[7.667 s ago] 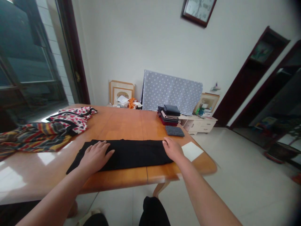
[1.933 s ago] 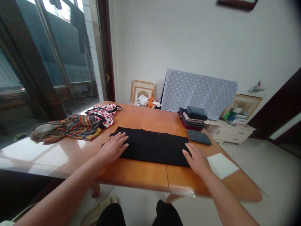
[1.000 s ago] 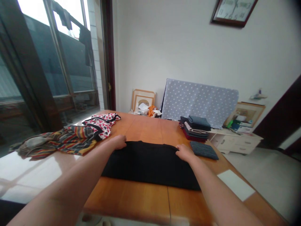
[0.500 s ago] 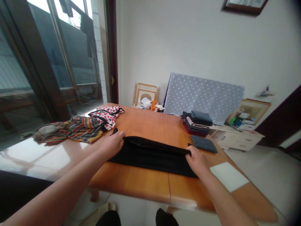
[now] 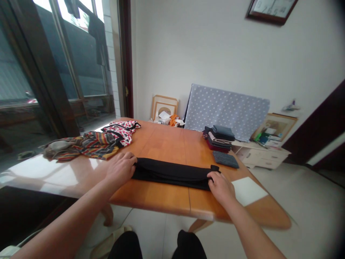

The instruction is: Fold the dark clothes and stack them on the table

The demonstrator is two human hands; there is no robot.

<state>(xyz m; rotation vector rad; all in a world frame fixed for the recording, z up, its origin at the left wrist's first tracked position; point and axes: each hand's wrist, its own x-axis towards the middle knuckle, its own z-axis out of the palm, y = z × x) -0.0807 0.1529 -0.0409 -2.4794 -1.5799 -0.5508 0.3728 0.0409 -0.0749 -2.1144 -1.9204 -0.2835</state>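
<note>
- Head view, looking across a wooden desk (image 5: 159, 194) from its near edge: a folded black cloth (image 5: 172, 173) lies in a long, narrow strip across the middle of the desk, nearer the near edge than the far one.
- The left hand (image 5: 120, 168) sits on the strip's left end, fingers curled over the cloth. Its grip looks partly closed, but I cannot tell whether it pinches the cloth or only presses on it.
- The right hand (image 5: 221, 187) sits at the strip's right end, fingers on the cloth's near side. I cannot tell whether this grip is holding the cloth or only resting on it.
- A small black tab (image 5: 215, 168) sticks up at the right end, just beyond the right hand's fingers.
- Handling: with a fold this narrow, even pressure from both hands should keep the long edges parallel. Smoothing outward from the middle should stop ripples, and the loose tab is worth tucking in line.
- Toward the desk's far left corner lie a striped cloth (image 5: 94, 142) and a red-and-white printed garment (image 5: 121, 131). Near the far right edge sit a stack of folded clothes (image 5: 218, 138) and a dark grey folded cloth (image 5: 225, 159). A white sheet (image 5: 248, 190) lies near the right edge.
- No brand, label or readable writing shows on any of the cloth.
</note>
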